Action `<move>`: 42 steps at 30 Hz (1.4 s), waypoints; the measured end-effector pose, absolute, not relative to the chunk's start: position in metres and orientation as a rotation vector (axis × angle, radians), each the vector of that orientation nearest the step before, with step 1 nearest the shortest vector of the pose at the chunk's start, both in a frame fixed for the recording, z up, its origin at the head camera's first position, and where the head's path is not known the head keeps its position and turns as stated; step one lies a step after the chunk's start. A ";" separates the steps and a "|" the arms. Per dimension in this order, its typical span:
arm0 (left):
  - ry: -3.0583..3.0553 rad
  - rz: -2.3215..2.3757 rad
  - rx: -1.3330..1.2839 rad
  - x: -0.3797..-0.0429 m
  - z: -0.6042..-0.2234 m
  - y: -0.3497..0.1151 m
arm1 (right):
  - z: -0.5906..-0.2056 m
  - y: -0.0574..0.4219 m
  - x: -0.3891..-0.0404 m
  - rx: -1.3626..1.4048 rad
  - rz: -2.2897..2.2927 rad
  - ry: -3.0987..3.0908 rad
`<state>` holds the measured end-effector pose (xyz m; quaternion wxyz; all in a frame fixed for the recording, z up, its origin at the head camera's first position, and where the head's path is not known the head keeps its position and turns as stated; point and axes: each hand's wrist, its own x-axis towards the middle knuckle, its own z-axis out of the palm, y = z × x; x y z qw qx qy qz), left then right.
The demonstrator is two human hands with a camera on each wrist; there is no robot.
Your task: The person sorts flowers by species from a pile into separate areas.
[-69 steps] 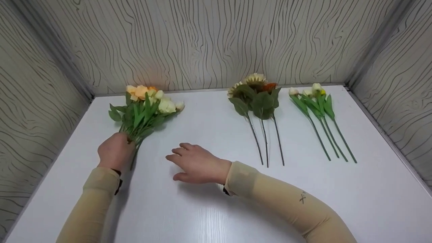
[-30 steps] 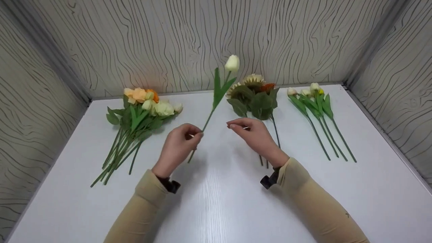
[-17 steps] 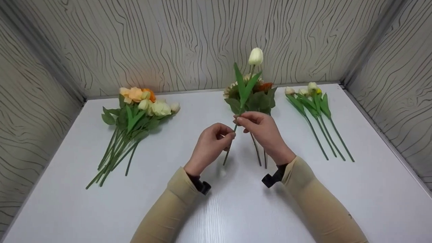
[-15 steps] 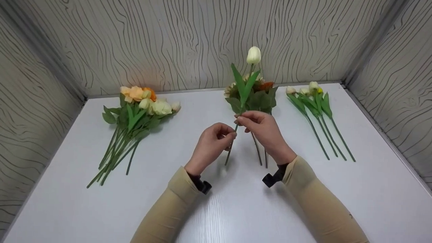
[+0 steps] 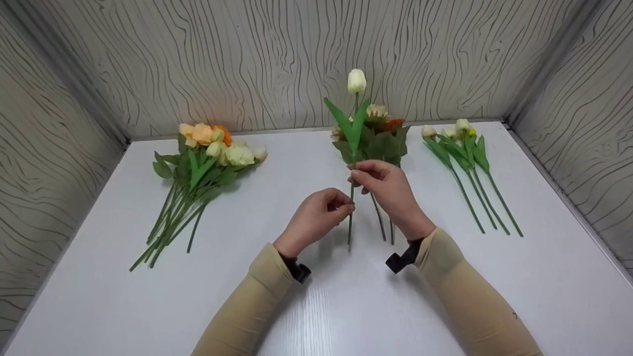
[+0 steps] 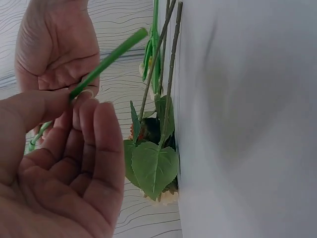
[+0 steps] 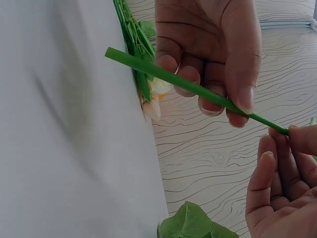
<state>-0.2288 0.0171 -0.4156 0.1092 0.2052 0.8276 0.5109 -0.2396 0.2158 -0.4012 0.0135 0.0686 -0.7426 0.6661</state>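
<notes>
A white tulip (image 5: 356,81) with two long green leaves stands nearly upright between my hands, in front of the back wall in the head view. My left hand (image 5: 316,217) pinches its green stem low down between thumb and forefinger. Just above, my right hand (image 5: 388,188) pinches the same stem with thumb and fingertips, below the leaves. The cut end of the stem (image 7: 143,66) sticks out past my left fingers in the right wrist view. Behind the tulip lie several sunflower-like stems (image 5: 383,143) with broad dark leaves, partly hidden by my right hand.
At the left of the white table (image 5: 123,306) lies a crossed bunch of mixed flowers (image 5: 203,168), peach, orange and white. Several pale tulips (image 5: 465,158) lie spread at the right. A wood-patterned wall (image 5: 277,64) closes the back.
My left hand left the bunch with the white tulip and moved right to the middle. My right hand came up and took the stem too. The tulip has since tipped to nearly upright.
</notes>
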 end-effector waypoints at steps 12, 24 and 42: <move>2.857 0.758 1.337 -0.205 -0.419 0.043 | -0.387 0.304 -0.254 -0.016 1.578 -2.644; 2.865 0.067 1.543 -0.184 -0.436 0.101 | -0.400 0.426 -0.264 -0.126 0.624 -2.972; 2.803 0.045 1.575 -0.178 -0.433 0.110 | -0.425 0.432 -0.262 -0.161 0.626 -3.098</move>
